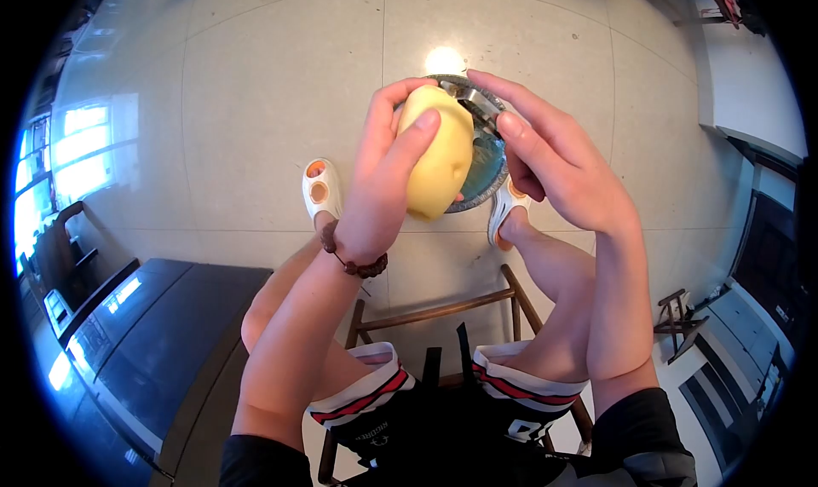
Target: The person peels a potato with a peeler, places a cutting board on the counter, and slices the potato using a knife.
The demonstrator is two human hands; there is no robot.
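A peeled yellow potato (440, 159) is gripped in my left hand (388, 167), thumb along its near face and fingers wrapped behind it. My right hand (558, 155) is closed around a metal peeler (479, 103), whose head lies right at the potato's upper right edge. Below both hands a round bin with a blue-green lining (487, 170) stands on the floor, partly hidden by the potato and my right hand. Some pale scraps show inside it. A dark beaded bracelet circles my left wrist.
My feet in white clogs (319, 189) stand either side of the bin on the tiled floor (281, 86). A wooden stool frame (434, 311) shows between my legs. At the left is a dark glossy table (162, 316); a small wooden stool (679, 321) stands at the right.
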